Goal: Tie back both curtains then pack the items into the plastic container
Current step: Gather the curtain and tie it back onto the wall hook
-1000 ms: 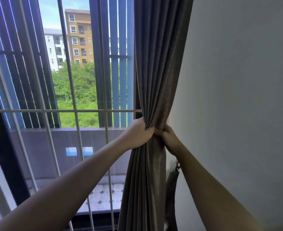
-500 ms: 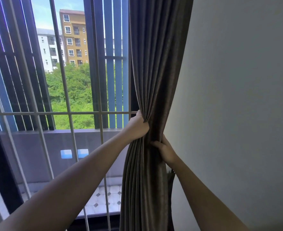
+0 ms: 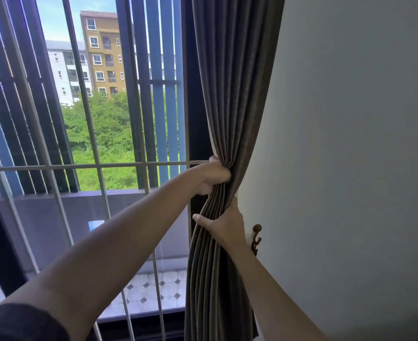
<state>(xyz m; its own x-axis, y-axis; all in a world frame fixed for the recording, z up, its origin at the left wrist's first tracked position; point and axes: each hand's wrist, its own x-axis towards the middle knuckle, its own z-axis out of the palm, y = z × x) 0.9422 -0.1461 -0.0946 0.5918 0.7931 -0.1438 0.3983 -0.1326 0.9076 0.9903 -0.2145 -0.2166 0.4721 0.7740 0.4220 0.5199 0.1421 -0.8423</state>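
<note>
The grey-brown curtain (image 3: pixel 230 94) hangs with its length running top to bottom, bunched into tight folds at the window's right edge, against the pale wall (image 3: pixel 350 143). The left hand (image 3: pixel 214 177) is clenched around the gathered folds; just below, the right hand (image 3: pixel 225 226) wraps them, thumb across the front. A dark wall hook (image 3: pixel 256 236) sits just beside that wrist. Behind the white window grille (image 3: pixel 99 166) lies a tiled balcony floor (image 3: pixel 153 289).

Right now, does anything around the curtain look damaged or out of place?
Nothing stands out. The left hand and the right hand grip the gathered curtain, which shows no tear, and the wall hook beside it looks intact.
</note>
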